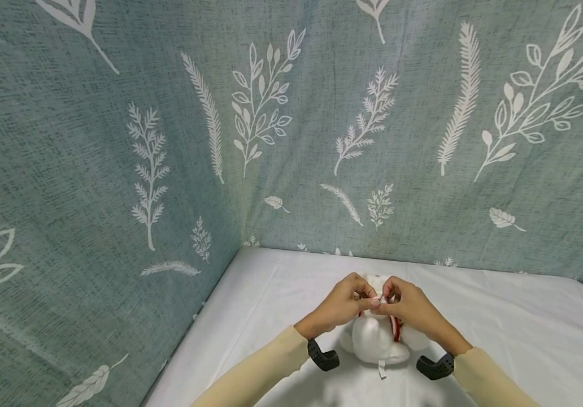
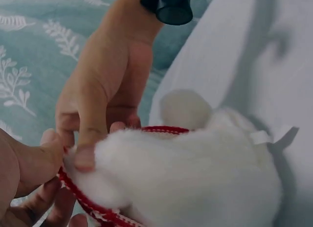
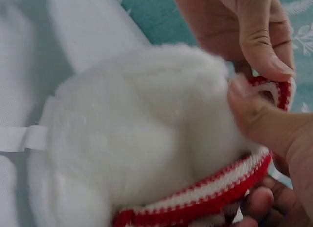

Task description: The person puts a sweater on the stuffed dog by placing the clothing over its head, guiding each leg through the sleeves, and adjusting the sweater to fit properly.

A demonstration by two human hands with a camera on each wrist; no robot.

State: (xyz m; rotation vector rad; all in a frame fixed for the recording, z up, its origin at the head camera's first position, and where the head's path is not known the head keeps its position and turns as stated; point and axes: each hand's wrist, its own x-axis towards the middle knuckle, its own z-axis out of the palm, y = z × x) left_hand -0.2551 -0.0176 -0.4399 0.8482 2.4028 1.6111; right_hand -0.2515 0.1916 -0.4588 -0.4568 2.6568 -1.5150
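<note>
A white plush toy [image 1: 375, 339] sits on the white cloth with its back towards me, a white tag [image 1: 382, 368] at its base. Around it runs a red-and-white knitted band [image 3: 205, 190], part of something it wears. My left hand [image 1: 344, 299] pinches the band near the toy's neck between thumb and fingers. Close beside it, my right hand [image 1: 410, 305] also pinches the band, with the thumb [image 3: 249, 102] against the white fur. The fingertips of both hands nearly meet. The hands cover much of the toy's head in the head view.
A white cloth [image 1: 261, 316] covers the surface under the toy. Green leaf-patterned fabric [image 1: 301, 169] stands behind it and along the left side. Black wrist devices [image 1: 323, 356] sit on both wrists, over cream sleeves.
</note>
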